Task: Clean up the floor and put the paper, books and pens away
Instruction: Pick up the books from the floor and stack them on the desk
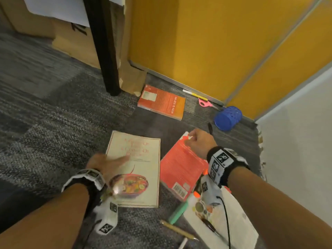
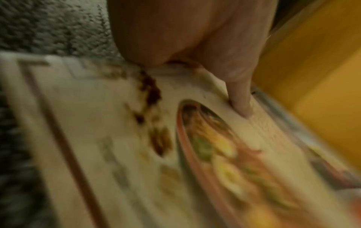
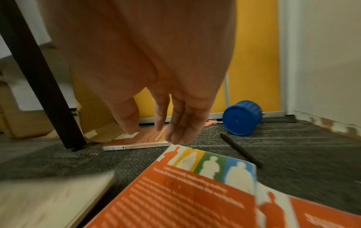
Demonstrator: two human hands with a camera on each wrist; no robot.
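My left hand lies on the left edge of a cream cookbook with a soup bowl on its cover. One straight finger presses on the cookbook; the other fingers are blurred. My right hand hangs over the far corner of a red-orange book. In the right wrist view its fingers are straight and just reach the corner of that book, gripping nothing. An orange book lies farther off by the yellow wall. A black pen lies beside my right hand.
A blue pen cup lies tipped in the corner, with pink scissors and a yellow-white pen along the wall. Near me lie a green block, a brown pen and a white book. A black table leg and cardboard stand behind.
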